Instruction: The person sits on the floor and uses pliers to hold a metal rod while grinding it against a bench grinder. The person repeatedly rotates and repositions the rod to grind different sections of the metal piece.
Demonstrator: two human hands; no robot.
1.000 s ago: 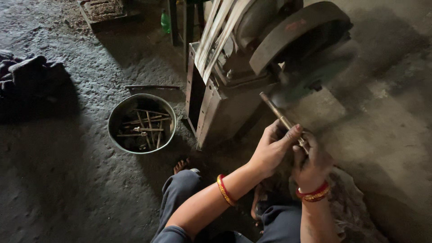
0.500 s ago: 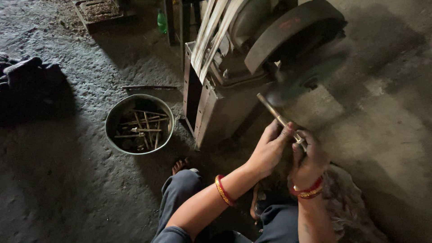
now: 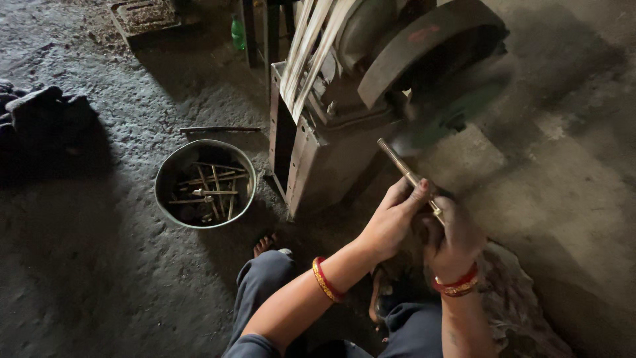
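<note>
I hold a long threaded metal bolt [image 3: 397,164] in both hands, its far tip up against the spinning grinding wheel [image 3: 434,129] of a grey belt-driven grinder [image 3: 331,132]. My left hand [image 3: 391,222] pinches the shaft near its middle. My right hand [image 3: 454,238] grips the bolt's near end. Both wrists wear red and gold bangles. I sit on the ground with my knees bent below my arms.
A round metal bucket [image 3: 165,182] with several similar bolts stands on the concrete floor to the left of the grinder. A loose rod [image 3: 218,129] lies behind it. Dark cloth [image 3: 40,113] is heaped at far left; a green bottle [image 3: 238,33] stands at the back.
The view has shifted slightly. My hands and the bolt stay at the wheel, with the bolt's tip still against it.
</note>
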